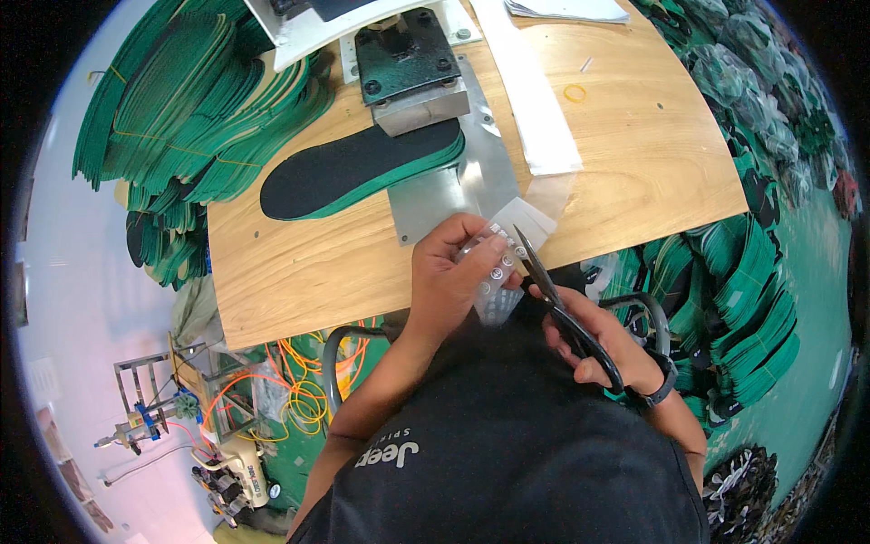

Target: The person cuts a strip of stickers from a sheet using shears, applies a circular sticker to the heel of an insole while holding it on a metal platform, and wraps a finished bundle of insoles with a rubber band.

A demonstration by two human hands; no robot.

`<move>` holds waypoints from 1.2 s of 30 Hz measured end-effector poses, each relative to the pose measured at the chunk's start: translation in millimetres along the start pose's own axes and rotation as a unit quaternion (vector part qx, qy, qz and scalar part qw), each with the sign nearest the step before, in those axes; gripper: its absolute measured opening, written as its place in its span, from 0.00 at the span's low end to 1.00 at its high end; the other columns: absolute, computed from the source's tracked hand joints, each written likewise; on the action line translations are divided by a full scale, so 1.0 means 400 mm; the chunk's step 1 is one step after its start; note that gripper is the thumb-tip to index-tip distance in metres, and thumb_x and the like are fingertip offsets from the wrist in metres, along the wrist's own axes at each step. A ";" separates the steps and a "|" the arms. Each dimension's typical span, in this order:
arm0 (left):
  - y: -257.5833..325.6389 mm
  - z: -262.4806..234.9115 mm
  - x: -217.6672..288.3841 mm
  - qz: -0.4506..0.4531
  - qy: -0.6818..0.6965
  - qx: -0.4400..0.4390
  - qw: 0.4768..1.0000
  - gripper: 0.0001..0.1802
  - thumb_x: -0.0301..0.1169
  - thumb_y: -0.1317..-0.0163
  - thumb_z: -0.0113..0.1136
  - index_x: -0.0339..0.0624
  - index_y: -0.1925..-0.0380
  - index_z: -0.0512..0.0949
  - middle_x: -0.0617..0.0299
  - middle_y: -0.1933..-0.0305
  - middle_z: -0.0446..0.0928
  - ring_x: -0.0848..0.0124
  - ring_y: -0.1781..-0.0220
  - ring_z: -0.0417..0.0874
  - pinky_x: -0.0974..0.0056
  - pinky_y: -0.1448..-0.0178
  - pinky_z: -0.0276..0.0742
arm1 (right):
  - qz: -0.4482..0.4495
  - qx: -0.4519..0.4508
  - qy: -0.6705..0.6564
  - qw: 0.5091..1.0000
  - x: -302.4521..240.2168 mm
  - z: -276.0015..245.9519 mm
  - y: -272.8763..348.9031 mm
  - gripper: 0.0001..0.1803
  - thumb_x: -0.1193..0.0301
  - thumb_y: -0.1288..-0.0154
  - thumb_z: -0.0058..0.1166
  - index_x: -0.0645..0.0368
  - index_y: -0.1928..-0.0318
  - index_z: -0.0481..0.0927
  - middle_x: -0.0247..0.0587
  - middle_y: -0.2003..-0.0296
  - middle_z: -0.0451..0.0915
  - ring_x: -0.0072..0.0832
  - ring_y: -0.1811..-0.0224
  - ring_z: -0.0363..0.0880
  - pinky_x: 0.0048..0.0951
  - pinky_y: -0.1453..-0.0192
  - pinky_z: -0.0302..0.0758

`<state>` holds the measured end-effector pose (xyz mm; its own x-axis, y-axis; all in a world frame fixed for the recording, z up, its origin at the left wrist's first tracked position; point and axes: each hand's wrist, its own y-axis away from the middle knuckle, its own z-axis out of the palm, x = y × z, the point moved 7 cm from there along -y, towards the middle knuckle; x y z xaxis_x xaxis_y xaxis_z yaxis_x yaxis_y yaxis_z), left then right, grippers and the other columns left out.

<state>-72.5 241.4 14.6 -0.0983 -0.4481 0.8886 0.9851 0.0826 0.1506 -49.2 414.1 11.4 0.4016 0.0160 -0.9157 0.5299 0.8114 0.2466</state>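
Left hand (pixel 453 272) pinches a thin clear plastic sheet (pixel 497 272), light, floppy, likely slippery; right hand (pixel 594 340), fingers closed through the handles, works black scissors (pixel 566 313) just beside that pinch.

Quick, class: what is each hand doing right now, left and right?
Left hand: closed, fingers pinching a clear plastic sheet of small parts.
Right hand: closed around the handles of black scissors, blades at the sheet.

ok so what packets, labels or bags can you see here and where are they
Clear plastic sheet of small round pieces: held in the left hand, at the scissors in the right hand.
Long clear bag: flat on the wooden table, right of the press.
White papers: top table edge.
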 end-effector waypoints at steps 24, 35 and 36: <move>0.002 0.030 -0.027 -0.007 -0.121 0.028 0.992 0.04 0.26 0.43 0.61 0.37 0.71 0.76 0.71 0.77 0.72 0.86 0.77 0.68 0.78 0.74 0.62 | -0.038 0.020 0.009 0.999 0.033 -0.025 0.031 0.57 0.41 0.53 0.66 0.64 0.32 0.56 0.28 0.74 0.69 0.16 0.73 0.65 0.18 0.69 0.64; 0.025 0.018 -0.015 -0.034 -0.279 -0.039 0.959 0.06 0.29 0.45 0.63 0.40 0.70 0.78 0.73 0.76 0.73 0.86 0.76 0.68 0.77 0.72 0.65 | -0.051 0.306 0.189 0.932 -0.054 -0.158 0.088 0.26 0.57 0.39 0.60 0.60 0.46 0.76 0.24 0.81 0.68 0.12 0.79 0.65 0.18 0.76 0.61; 0.028 0.010 -0.015 -0.037 -0.292 -0.049 0.955 0.06 0.29 0.45 0.63 0.40 0.69 0.78 0.73 0.75 0.74 0.86 0.75 0.69 0.77 0.71 0.66 | -0.109 0.350 0.273 0.890 -0.098 -0.205 0.085 0.25 0.59 0.40 0.61 0.61 0.47 0.76 0.24 0.80 0.68 0.12 0.77 0.65 0.18 0.76 0.61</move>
<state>-61.4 248.7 12.8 -0.2018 0.1250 0.9714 0.9781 -0.0257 0.2065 -108.3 489.1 29.8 -0.0894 0.3382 -0.9368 0.9626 0.2710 0.0059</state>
